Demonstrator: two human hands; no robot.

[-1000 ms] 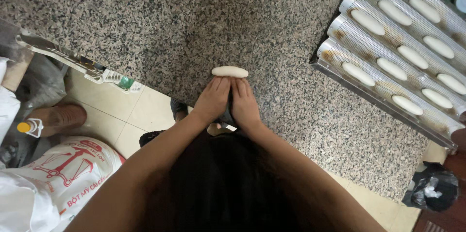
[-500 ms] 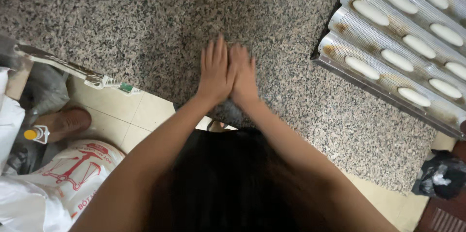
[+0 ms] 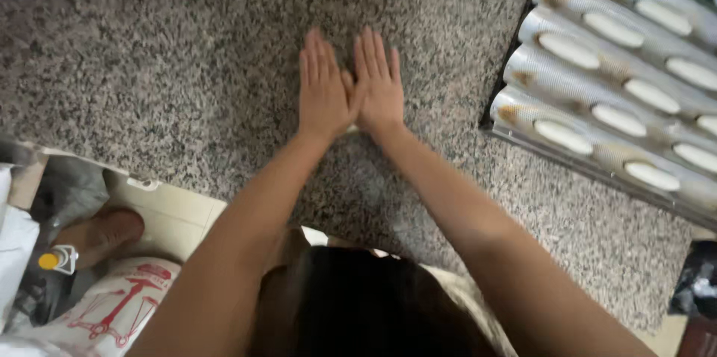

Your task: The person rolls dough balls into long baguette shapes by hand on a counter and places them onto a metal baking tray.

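My left hand point(image 3: 323, 88) and my right hand point(image 3: 379, 84) lie flat side by side on the speckled granite counter point(image 3: 187, 51), fingers stretched out and pointing away from me. A pale sliver of a dough piece point(image 3: 351, 131) shows between the heels of the two palms. The rest of it is hidden under my hands. Neither hand is curled around anything.
A corrugated metal baking tray point(image 3: 523, 28) at the right holds several pale oblong dough pieces point(image 3: 564, 137) in its channels. Below the counter's near edge are tiled floor point(image 3: 179, 208), a printed white sack point(image 3: 112, 308), a yellow-capped bottle point(image 3: 52, 260) and a brown shoe point(image 3: 101, 230).
Both hands slid forward, away from my body. The dough piece, which lay in the open at my fingertips, is now covered by my palms.
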